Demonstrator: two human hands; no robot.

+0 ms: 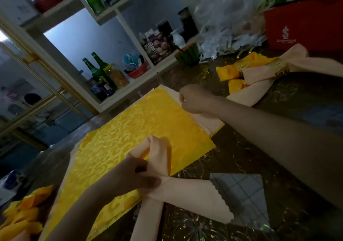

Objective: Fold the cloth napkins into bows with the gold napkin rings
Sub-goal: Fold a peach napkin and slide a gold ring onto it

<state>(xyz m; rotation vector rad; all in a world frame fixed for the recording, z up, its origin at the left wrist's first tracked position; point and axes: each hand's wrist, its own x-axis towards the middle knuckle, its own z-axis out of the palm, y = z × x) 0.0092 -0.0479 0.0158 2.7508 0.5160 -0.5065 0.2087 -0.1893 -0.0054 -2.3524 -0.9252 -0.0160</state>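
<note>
We pinch the peach napkin (185,192) at its gathered waist with our left hand (141,176), at the near edge of the yellow napkin (139,125). The loop points across that cloth and the tails trail off it. Our right hand (193,99), curled at the far corner, lies nearer the loose gold napkin rings (203,72); we cannot tell whether it holds one.
</note>
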